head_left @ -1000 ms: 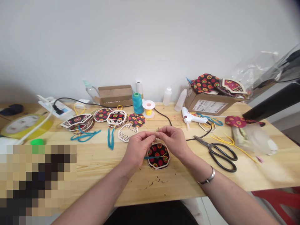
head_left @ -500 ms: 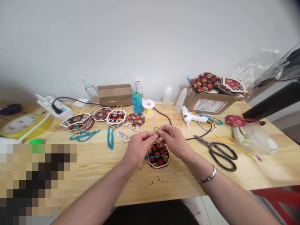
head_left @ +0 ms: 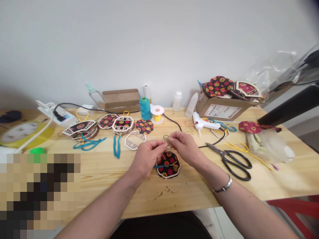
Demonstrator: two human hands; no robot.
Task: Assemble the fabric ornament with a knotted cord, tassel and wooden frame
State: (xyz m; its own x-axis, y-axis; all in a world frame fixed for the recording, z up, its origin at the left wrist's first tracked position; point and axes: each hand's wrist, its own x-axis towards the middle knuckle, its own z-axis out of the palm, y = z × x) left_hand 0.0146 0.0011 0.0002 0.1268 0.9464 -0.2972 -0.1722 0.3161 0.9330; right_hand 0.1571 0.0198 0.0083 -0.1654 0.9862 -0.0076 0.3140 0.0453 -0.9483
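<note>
My left hand (head_left: 146, 155) pinches part of a thin olive-yellow cord (head_left: 165, 136) between thumb and fingertips. Close by on the right, my right hand (head_left: 183, 146) pinches the same cord, which curls into a small loop above the fingertips. Beneath both hands lies a lattice-framed ornament (head_left: 167, 171) with black and red patterned fabric, a teal cord and a short yellow cord across it. Fingers hide its upper edge, and I cannot make out whether the looped cord is attached to it.
Black-handled scissors (head_left: 234, 162) and a white glue gun (head_left: 205, 124) lie to the right. Behind stand a teal thread spool (head_left: 145, 109), a yellow cord reel (head_left: 157, 115) and a cardboard box (head_left: 219, 108). A bare wooden frame (head_left: 127, 143) and finished-looking ornaments (head_left: 123, 125) lie left.
Both hands keep their pinch on the cord, and the right fingers have shifted very slightly. The whole view has moved a little; the ornament stays beneath the hands.
</note>
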